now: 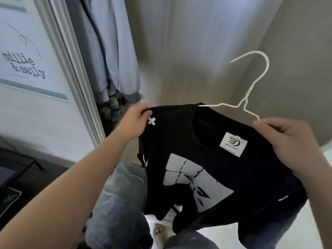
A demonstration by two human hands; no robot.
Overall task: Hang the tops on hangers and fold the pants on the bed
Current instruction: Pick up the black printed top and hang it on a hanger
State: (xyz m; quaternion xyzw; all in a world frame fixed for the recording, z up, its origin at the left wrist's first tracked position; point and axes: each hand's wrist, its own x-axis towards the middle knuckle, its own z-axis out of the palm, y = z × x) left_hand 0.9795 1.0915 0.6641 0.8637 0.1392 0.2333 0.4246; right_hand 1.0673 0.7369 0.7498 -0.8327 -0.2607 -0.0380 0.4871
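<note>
left hand [134,121] grips shirt [179,141], right hand [291,142] pinches hanger [244,101]

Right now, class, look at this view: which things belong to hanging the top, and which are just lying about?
Part of the job:
black T-shirt, gripped at one shoulder by the left hand
white wire hanger, pinched by the right hand

Just lying about:
pale blue clothes hanging in the closet
bottles on the closet floor
lettered poster on the left

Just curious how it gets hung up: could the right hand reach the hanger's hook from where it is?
Probably yes. The hook of the white wire hanger stands bare above the black T-shirt, with nothing across it; the right hand would first have to release the wire arm it pinches.
</note>
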